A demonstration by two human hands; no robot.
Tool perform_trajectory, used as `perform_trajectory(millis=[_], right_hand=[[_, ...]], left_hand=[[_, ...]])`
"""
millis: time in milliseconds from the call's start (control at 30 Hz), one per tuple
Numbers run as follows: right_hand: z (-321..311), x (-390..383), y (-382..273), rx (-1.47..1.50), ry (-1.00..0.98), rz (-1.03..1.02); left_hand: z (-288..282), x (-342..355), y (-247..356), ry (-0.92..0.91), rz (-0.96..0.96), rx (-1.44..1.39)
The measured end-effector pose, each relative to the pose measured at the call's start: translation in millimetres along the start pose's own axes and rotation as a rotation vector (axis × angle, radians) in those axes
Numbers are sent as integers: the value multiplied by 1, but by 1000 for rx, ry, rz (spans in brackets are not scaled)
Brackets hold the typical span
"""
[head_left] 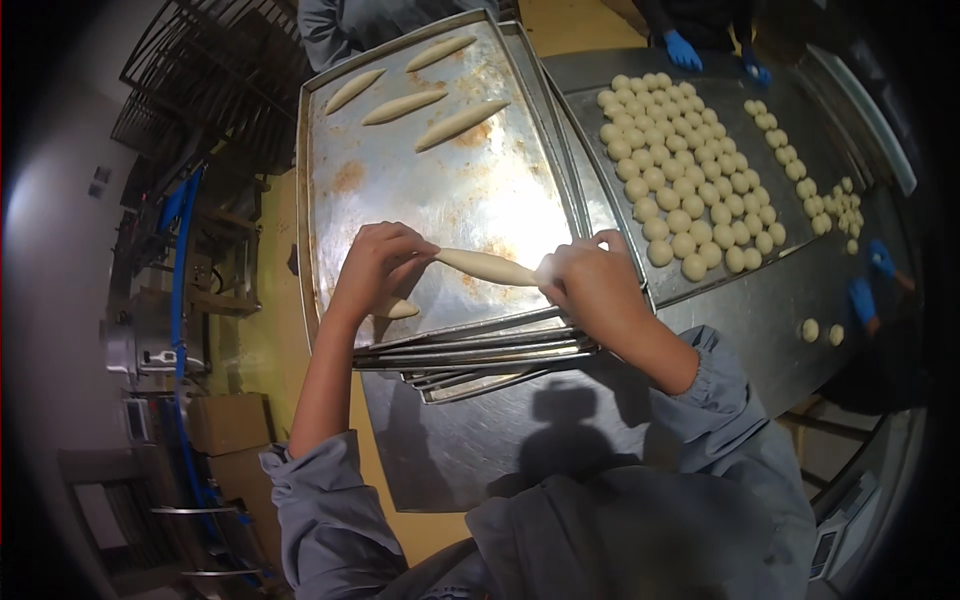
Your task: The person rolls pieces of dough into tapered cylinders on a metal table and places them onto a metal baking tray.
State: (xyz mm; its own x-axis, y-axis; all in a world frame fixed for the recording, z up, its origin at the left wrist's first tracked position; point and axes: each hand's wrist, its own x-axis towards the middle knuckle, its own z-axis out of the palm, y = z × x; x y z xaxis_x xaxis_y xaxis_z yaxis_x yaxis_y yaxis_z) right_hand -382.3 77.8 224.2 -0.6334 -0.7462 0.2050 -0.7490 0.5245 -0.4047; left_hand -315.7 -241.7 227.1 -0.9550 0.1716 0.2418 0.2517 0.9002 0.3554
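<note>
A spindle-shaped piece of dough (488, 267) is stretched between my two hands over the near part of a metal baking tray (420, 195). Its left tip is pinched in the fingers of my left hand (382, 262). At the other end, my right hand (590, 280) grips the right tip. Another dough piece (397, 308) lies on the tray under my left hand, partly hidden by it. Toward the far end of the tray rest several more tapered dough pieces (404, 106), laid at a slant.
More trays (480, 355) are stacked unevenly beneath the top one, on a steel table (460, 440). Many round dough balls (690, 180) sit in rows at the right. Gloved hands (683, 50) of co-workers show at the table's far and right sides. A rack (200, 80) stands far left.
</note>
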Motion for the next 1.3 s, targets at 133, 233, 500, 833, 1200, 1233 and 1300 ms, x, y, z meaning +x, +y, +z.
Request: perform_trajectory(millis=[133,233,500,833,1200,1233,1300], right_hand=[[4,-7,-2,45,61,111],[2,-11,-6,-31,93,89],[5,-30,-21,-285,152,50],[9,-65,-34,-214,260,248],[122,-220,70,523,773,796],[128,-224,78,532,750,823],[140,-213,104,529,801,764]], left_hand=[[0,5,-2,-39,-97,-69],[2,-2,-11,45,56,-22],[-15,-42,3,84,-62,96],[-48,-159,68,606,-71,-121],[248,-381,183,37,-424,-142],[254,-386,188,12,-396,-34],[254,-379,197,14,-419,88]])
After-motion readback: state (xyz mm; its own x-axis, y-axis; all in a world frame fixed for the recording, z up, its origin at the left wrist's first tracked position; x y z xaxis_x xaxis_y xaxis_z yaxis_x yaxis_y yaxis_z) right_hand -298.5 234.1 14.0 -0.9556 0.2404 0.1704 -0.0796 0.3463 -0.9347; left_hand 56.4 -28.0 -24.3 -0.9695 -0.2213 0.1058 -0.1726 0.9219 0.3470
